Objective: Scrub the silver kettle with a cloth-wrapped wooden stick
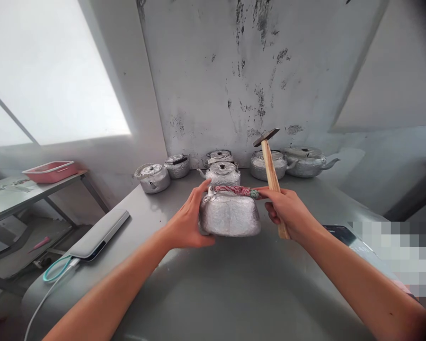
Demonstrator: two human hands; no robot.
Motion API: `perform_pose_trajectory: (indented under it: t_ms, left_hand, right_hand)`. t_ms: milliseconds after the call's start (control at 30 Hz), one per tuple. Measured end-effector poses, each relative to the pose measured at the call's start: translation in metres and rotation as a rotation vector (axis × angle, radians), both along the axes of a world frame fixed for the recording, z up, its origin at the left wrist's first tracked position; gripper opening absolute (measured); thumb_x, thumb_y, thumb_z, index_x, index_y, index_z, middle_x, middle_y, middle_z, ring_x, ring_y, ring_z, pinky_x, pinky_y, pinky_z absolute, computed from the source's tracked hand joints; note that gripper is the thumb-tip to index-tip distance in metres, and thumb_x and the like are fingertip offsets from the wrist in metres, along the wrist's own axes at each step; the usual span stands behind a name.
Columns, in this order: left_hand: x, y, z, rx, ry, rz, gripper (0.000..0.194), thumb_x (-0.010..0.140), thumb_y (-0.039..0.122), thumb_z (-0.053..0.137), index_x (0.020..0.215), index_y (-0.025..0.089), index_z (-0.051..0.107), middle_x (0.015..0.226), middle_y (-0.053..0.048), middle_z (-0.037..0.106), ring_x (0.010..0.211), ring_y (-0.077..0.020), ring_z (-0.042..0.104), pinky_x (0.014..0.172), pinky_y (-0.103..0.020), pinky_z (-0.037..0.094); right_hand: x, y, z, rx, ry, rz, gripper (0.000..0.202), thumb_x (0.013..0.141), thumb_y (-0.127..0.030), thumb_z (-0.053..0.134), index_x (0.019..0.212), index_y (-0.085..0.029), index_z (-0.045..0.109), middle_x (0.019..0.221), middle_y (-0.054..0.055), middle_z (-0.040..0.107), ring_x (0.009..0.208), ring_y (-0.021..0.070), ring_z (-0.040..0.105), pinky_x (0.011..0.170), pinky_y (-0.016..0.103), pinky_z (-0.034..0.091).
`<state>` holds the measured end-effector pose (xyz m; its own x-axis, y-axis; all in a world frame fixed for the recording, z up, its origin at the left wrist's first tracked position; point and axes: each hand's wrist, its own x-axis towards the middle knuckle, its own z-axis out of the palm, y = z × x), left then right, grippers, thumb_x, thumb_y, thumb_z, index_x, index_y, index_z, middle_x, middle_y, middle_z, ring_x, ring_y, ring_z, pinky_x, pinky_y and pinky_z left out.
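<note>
A silver, dented metal kettle is held up over the grey table, with its red-and-white wrapped handle on top. My left hand grips the kettle's left side, thumb low and fingers near the upper edge. In my right hand is a hammer, its wooden shaft upright and tilted, its dark head at the top. The right hand's fingertips also reach the green-wrapped right end of the kettle handle. The kettle's spout is not visible.
Several silver kettles stand along the wall at the back of the grey table. A white power bank with cables lies left; a phone lies right. A pink basket sits on a side table.
</note>
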<state>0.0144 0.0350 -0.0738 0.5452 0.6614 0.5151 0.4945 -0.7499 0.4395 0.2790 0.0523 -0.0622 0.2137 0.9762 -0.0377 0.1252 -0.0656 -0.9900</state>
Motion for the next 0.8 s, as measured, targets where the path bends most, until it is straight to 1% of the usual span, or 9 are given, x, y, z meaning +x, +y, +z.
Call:
perform_pose_trajectory:
  t_ms: [33,133,233,300,467,633,733,800]
  left_hand:
    - [-0.001,-0.001,0.002,0.013,0.003,0.002,0.124,0.059,0.017,0.078,0.158,0.024,0.004,0.151,-0.013,0.032,0.139,-0.0314,0.035,0.117,-0.045,0.031]
    - [0.0,-0.007,0.009,0.07,0.021,0.008,0.115,0.063,0.016,0.076,0.157,0.026,0.012,0.155,-0.011,0.028,0.143,-0.0309,0.032,0.118,-0.044,0.031]
    - [0.003,-0.012,0.013,0.093,0.038,0.008,0.112,0.065,0.027,0.081,0.157,0.025,0.016,0.157,-0.012,0.026,0.144,-0.0318,0.031,0.118,-0.044,0.032]
    - [0.005,-0.014,0.013,0.095,0.047,0.012,0.112,0.065,0.033,0.084,0.156,0.025,0.019,0.155,-0.012,0.028,0.143,-0.0317,0.033,0.118,-0.043,0.033]
    - [0.008,-0.014,0.012,0.11,0.062,0.012,0.109,0.063,0.029,0.083,0.154,0.024,0.023,0.152,-0.011,0.033,0.14,-0.0292,0.037,0.117,-0.039,0.034]
    - [0.008,-0.014,0.011,0.111,0.074,0.031,0.109,0.062,0.031,0.082,0.153,0.024,0.023,0.151,-0.01,0.033,0.139,-0.0288,0.039,0.115,-0.038,0.036]
    - [0.007,-0.014,0.011,0.105,0.076,0.036,0.11,0.061,0.031,0.082,0.153,0.026,0.021,0.151,-0.01,0.033,0.137,-0.0291,0.041,0.113,-0.038,0.038]
    - [0.006,-0.013,0.01,0.102,0.064,0.046,0.111,0.06,0.031,0.082,0.153,0.026,0.022,0.15,-0.009,0.034,0.135,-0.0291,0.043,0.111,-0.038,0.04]
  right_hand:
    - [0.0,0.0,0.0,0.001,0.0,0.003,0.022,0.078,-0.036,0.067,0.086,-0.016,0.073,0.047,-0.007,0.038,0.039,0.0076,0.033,0.033,0.021,0.025]
    - [0.0,0.0,0.0,0.007,0.001,0.016,0.024,0.078,-0.037,0.067,0.088,-0.016,0.073,0.047,-0.007,0.036,0.039,0.0074,0.032,0.034,0.02,0.025]
    - [-0.002,0.0,0.0,0.012,0.005,0.036,0.027,0.079,-0.038,0.067,0.092,-0.016,0.075,0.048,-0.007,0.036,0.039,0.0075,0.032,0.034,0.021,0.025]
    - [-0.002,-0.002,0.001,0.014,0.005,0.041,0.027,0.079,-0.038,0.067,0.094,-0.016,0.076,0.048,-0.007,0.036,0.039,0.0077,0.032,0.034,0.021,0.025]
    - [-0.002,-0.003,0.002,0.017,0.002,0.039,0.026,0.08,-0.038,0.066,0.093,-0.019,0.076,0.049,-0.007,0.037,0.04,0.0082,0.033,0.034,0.021,0.026]
    - [-0.001,-0.001,0.001,0.012,0.011,0.044,0.025,0.079,-0.036,0.066,0.093,-0.018,0.077,0.049,-0.007,0.037,0.04,0.0079,0.032,0.033,0.021,0.025]
    - [-0.001,0.0,0.001,0.011,0.027,0.047,0.025,0.077,-0.033,0.066,0.093,-0.017,0.076,0.046,-0.007,0.035,0.039,0.0081,0.031,0.033,0.021,0.024]
    - [-0.001,0.0,0.001,0.019,0.046,0.058,0.026,0.075,-0.029,0.065,0.095,-0.016,0.075,0.047,-0.008,0.035,0.039,0.0081,0.031,0.034,0.021,0.024]
